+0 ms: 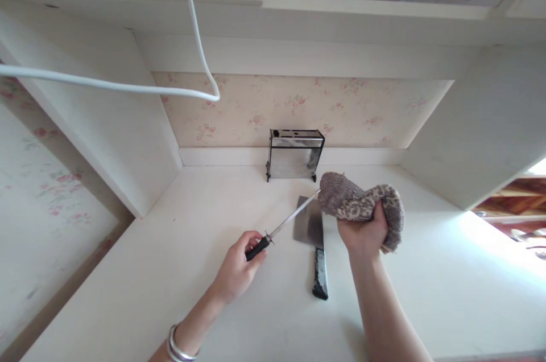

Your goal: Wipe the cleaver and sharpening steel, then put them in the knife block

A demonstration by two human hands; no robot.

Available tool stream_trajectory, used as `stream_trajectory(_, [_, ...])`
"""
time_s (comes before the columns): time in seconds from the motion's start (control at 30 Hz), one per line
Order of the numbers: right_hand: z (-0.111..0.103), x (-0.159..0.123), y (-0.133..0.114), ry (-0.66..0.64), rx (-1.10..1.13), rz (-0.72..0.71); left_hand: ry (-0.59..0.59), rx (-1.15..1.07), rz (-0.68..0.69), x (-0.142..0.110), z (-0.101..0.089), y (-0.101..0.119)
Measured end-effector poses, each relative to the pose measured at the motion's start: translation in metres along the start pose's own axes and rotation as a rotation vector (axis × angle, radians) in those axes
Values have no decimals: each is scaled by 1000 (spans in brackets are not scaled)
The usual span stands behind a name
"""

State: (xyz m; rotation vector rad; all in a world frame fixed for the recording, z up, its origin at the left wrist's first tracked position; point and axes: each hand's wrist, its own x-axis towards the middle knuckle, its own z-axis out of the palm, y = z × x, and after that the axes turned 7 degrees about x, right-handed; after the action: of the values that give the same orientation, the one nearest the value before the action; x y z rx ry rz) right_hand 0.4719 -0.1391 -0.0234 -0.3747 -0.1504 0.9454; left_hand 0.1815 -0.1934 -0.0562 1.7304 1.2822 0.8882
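A sharpening rod (pixel 276 231) was held by the handle in the left hand's (pixel 239 262) curled fingers, at eight o'clock from the cleaver (pixel 315 235), which was laid flat on the counter (pixel 170 271). At two, a brown cloth (pixel 358 202) was clutched in the right hand (pixel 364 234), its contact with the rod's tip seemingly close but unclear.

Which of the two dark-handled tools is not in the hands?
The cleaver: the broad-bladed one, lying on the counter. The other, the thin rod, is held by its handle in the left hand.
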Motion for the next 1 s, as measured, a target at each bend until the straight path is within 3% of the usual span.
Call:
stream_trajectory(0.2, [5,-3,-4,-75,-56,-63,113,129,-63,3,-1,-12])
stream_trajectory(0.47, [9,-4,-11,-272,-275,-69,97,191,-101,5,-1,-16])
stream_trajectory(0.63, [-5,7,-30,-344,-539,78,74,240,-122,5,2,-19])
stream_trajectory(0.77, [-33,28,-64,-289,-782,217,70,260,-118,5,4,-19])
stream_trajectory(0.93, [-62,53,-110,-128,-1032,469,82,295,-110,5,7,-22])
stream_trajectory(1.0, [-68,61,-125,-162,-1207,519,86,302,-111,5,7,-23])
